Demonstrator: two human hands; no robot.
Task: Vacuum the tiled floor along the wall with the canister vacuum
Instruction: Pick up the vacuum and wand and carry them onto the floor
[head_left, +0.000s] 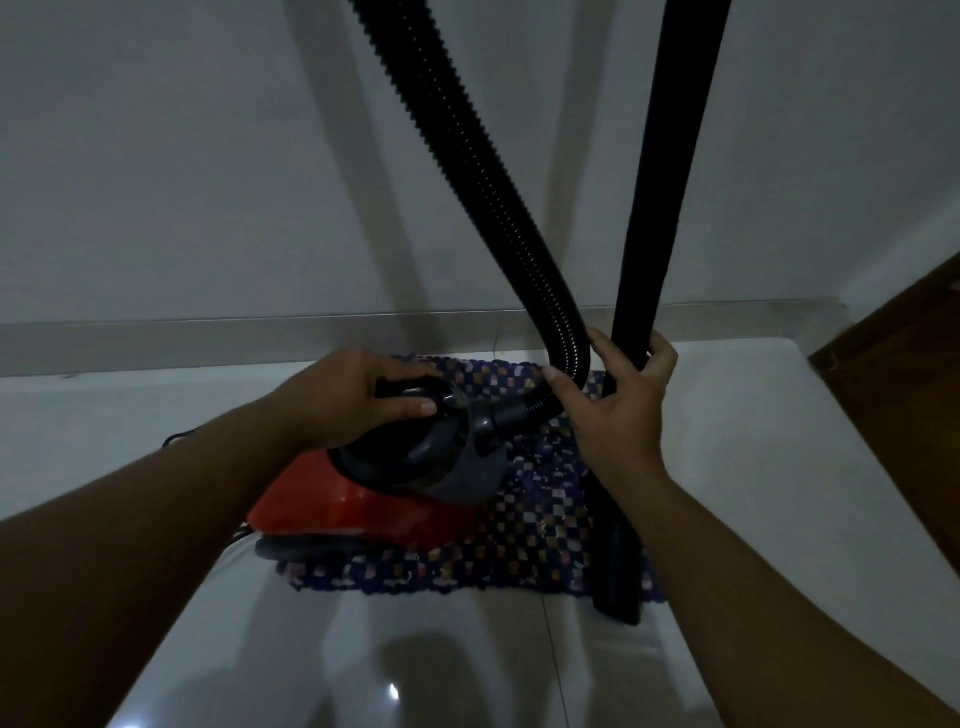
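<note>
At the far left we see the white wall (182, 156) meeting the glossy tiled floor (467, 665) along a pale skirting strip (156, 332). Our left hand (353, 397) reaches in from the lower left and closes over the black handle (415, 389) on top of the canister vacuum (363, 499), fingers curled round it. The vacuum, red below and black and grey above, rests on a small checked mat (519, 551) of purple and pale squares that lies on the floor close to the wall; a thin dark cord (179, 436) shows just behind our left forearm.

From the front of the canister a black ribbed hose (467, 171) bends sharply upward and rises out of the top of the view. Just to its right our right hand (618, 400) is wrapped around the smooth black wand (660, 182), thumb touching the bend of the hose, fingers gripping the tube. The wand stands nearly upright, its lower end (618, 587) set at the right edge of the mat.

At the far right a brown wooden surface (914, 374), perhaps a door, stands past the corner of the wall
</note>
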